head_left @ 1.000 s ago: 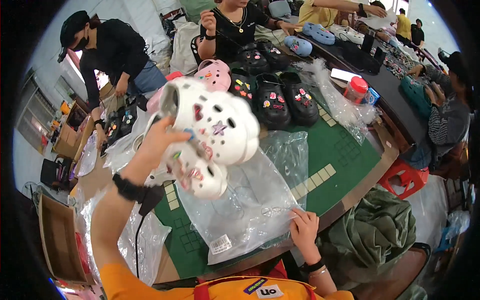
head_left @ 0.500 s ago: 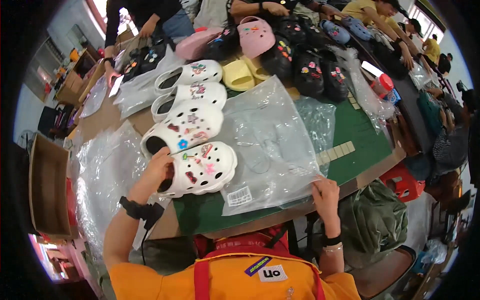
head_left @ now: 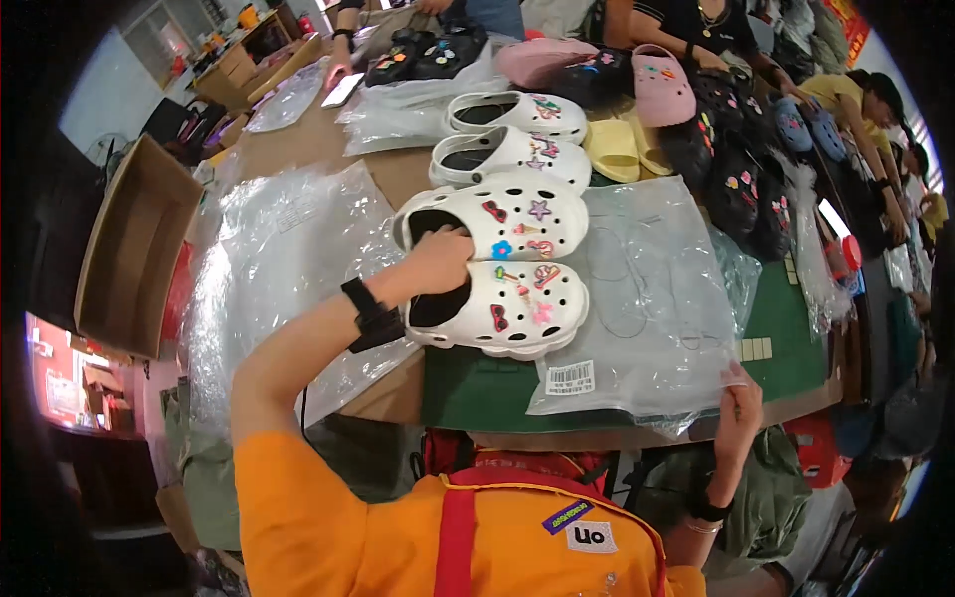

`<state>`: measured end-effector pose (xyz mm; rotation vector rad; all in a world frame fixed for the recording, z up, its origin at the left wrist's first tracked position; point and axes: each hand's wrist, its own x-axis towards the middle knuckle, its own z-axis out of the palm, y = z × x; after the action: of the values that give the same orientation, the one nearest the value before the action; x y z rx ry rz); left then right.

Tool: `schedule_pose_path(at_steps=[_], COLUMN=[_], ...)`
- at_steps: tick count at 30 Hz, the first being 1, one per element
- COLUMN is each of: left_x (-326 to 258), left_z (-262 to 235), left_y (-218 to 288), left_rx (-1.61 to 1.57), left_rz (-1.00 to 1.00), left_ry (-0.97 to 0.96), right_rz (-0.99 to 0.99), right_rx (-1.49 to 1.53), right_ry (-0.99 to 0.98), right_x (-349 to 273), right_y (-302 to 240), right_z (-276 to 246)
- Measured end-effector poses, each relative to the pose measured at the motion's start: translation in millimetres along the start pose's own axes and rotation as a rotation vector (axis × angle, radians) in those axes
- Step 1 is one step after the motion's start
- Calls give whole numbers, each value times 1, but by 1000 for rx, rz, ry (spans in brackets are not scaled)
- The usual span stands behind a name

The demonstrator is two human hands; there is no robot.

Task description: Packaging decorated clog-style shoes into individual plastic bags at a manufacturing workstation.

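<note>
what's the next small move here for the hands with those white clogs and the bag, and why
Probably slide the pair of white clogs toward the clear plastic bag. The left hand grips both at their heel openings, the toes already overlap the bag, and the right hand pinches its near edge.

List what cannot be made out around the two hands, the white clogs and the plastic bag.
- Left hand: head view; fingers are inside the pair of white clogs, so the grip is hidden.
- Right hand: fingertips lie behind the edge of the clear plastic bag.
- Bag mouth: glare and folds hide whether it is open.
- Barcode label: too small to make out.
</note>
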<state>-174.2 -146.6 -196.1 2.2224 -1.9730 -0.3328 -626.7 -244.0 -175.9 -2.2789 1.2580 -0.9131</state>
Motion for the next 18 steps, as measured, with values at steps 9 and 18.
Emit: schedule_pose_path(at_steps=[9,18], left_x=[-14,-40], left_z=[-12,-41], left_y=[0,-9], left_rx=[-531,-1687], left_rz=[96,-310], left_ry=[241,235], right_rz=[17,195], right_rx=[160,883], right_ry=[136,574], right_x=[17,14], right_y=[-10,-4], right_z=[-14,-72])
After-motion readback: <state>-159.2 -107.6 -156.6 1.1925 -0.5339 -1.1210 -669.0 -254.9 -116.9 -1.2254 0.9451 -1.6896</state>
